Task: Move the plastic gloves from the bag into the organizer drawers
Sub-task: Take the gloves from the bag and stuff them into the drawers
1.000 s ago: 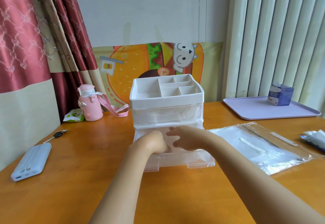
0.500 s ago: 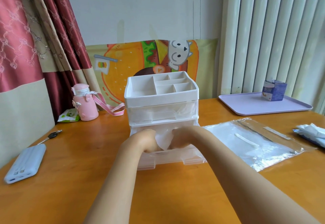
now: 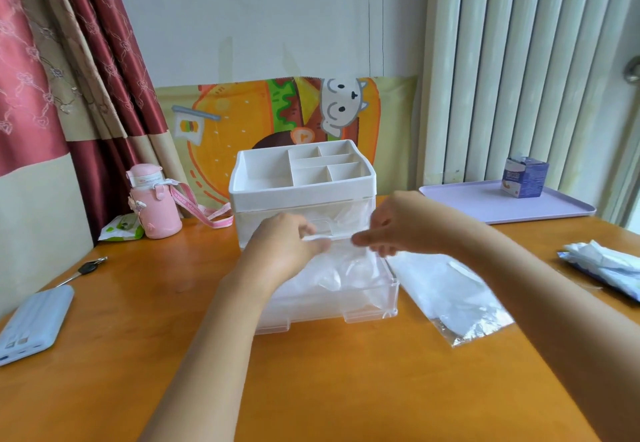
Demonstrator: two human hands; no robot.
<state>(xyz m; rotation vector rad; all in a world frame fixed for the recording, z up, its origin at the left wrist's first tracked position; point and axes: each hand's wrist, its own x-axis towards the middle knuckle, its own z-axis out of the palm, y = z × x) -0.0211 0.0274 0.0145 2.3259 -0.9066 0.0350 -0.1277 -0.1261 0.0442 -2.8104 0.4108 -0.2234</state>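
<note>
Gloves (image 3: 341,277) of thin clear plastic lie crumpled in the pulled-out lower drawer (image 3: 367,308) of the organizer (image 3: 301,195); one sheet is drawn up and stretched between both hands just above that drawer; left hand (image 3: 287,247): fingers curled, pinching the sheet's left end; right hand (image 3: 398,226): thumb and fingertips pressed together on the right end, slightly blurred; upper drawer (image 3: 353,216) pushed in, pale plastic showing through its front; organizer stands mid-table (image 3: 311,372), toward the far edge; bag (image 3: 450,289) lies flat just right of the lower drawer; purple tray (image 3: 485,204) carrying a small blue box (image 3: 524,178) at the far right corner; pink bottle (image 3: 154,206) at far left; power bank (image 3: 33,323) and key (image 3: 88,268) by the left edge.
</note>
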